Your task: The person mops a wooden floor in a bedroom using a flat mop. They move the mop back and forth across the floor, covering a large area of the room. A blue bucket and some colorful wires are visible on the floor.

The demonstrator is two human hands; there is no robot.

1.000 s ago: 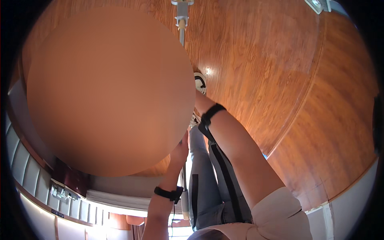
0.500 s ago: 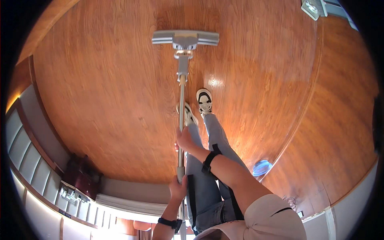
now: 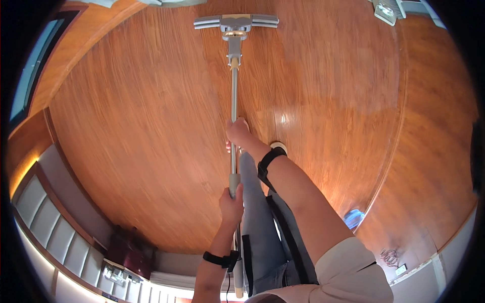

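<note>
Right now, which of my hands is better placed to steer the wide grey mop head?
Probably your right hand: it grips the shiny metal pole closer to the wide grey mop head. Your left hand holds farther back, at the cylindrical grey sleeve.

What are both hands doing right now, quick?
Left hand: closed, holding the mop handle's grey grip.
Right hand: closed, holding the mop's silver pole, farther up toward the mop head.
</note>
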